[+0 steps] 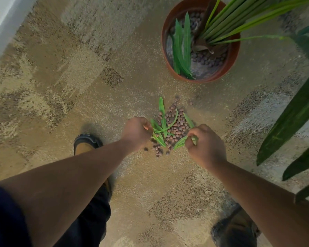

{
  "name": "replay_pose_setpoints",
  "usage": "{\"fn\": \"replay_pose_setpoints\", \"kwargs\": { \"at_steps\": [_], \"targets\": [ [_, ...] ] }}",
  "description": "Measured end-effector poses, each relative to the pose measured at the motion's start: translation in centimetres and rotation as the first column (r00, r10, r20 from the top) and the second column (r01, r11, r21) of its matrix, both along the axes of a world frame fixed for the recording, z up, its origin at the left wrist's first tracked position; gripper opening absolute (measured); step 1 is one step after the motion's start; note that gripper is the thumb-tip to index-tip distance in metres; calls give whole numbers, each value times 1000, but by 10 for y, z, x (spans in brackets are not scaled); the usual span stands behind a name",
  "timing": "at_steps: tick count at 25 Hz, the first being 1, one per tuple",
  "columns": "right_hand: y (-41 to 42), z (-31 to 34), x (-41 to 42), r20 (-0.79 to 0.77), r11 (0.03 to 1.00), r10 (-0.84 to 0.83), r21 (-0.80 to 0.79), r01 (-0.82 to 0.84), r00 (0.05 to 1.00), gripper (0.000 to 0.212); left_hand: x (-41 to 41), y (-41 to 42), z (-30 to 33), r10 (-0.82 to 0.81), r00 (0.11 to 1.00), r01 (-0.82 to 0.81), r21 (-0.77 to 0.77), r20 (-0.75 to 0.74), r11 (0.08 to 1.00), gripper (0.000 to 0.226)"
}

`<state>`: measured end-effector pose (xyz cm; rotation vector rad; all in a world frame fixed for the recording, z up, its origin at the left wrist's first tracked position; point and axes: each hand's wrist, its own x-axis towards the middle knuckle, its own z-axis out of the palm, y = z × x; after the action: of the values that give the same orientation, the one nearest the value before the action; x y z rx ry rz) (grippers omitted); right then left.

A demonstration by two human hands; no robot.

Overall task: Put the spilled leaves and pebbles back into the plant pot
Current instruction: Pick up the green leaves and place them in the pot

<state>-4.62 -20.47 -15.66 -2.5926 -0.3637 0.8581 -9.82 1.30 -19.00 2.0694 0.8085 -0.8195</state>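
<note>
A pile of brown pebbles (175,125) lies on the carpet with several green leaves (162,113) across it. My left hand (136,132) pinches the ends of leaves at the pile's left edge. My right hand (206,145) is closed on a leaf (180,142) at the pile's lower right. The terracotta plant pot (235,56) stands further away, upper right of the pile, holding a plant, darker pebbles and a few loose leaves (183,45).
Patterned beige carpet (78,77) covers the floor. My two shoes (86,142) stand below the pile, left and right. Long dark plant leaves (292,113) hang in at the right edge. A white wall base (0,32) runs along the upper left.
</note>
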Motion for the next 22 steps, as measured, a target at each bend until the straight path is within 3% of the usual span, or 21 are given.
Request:
{"fn": "replay_pose_setpoints", "kwargs": {
  "at_steps": [4, 8, 11, 15, 22],
  "targets": [
    [4, 11, 5, 81, 974, -150, 181, 133, 985, 2, 7, 4, 11, 141, 990, -140, -58, 10, 988, 21],
    [16, 23, 18, 87, 913, -268, 340, 224, 959, 8, 21, 11, 25, 185, 982, -179, -133, 38, 975, 22],
    [27, 31, 28, 130, 880, -320, 408, 244, 938, 14, 32, 19, 39, 191, 981, -183, -182, 27, 966, 23],
    [38, 40, 41, 123, 844, -359, 465, 265, 925, 14, 50, 31, 57, 157, 986, -143, -190, 59, 971, 8],
    [51, 59, 63, 189, 800, -364, 564, 202, 912, 21, 92, 39, 103, 310, 941, -253, -321, 139, 913, 3]
  ]
}}
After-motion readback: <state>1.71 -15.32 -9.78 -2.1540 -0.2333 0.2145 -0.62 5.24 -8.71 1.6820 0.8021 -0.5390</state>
